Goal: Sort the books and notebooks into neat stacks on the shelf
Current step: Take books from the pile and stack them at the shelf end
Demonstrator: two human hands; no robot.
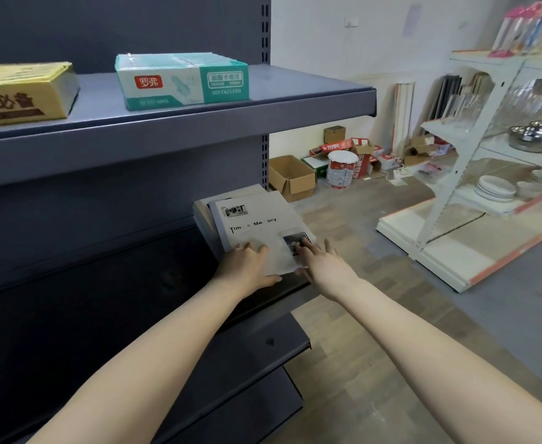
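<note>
Where the upper shelf runs off to the left, a yellow box sits, with a teal tissue box to its right. Below, the dark middle shelf carries the stack of books at its right end, close to the front lip. The top book is a pale grey softcover lying flat and skewed slightly against those under it.

The left hand rests on the cover's near left part, its fingers lightly bent and pressing down, thumb laid along the near edge; it does not wrap the book. Just beside it, the right hand lies at the near right corner, fingers straight and flat on the cover.

These look like thin paper-covered volumes: light singly, fairly floppy, with smooth covers likely to slide on one another. My judgement is that the stack squares up best with palms against opposite side edges. To lift it, take the whole stack from beneath rather than by the top cover, which would bend or slip.

Further right, a cardboard box and a paint bucket stand on the floor, then a white rack holding plates.
</note>
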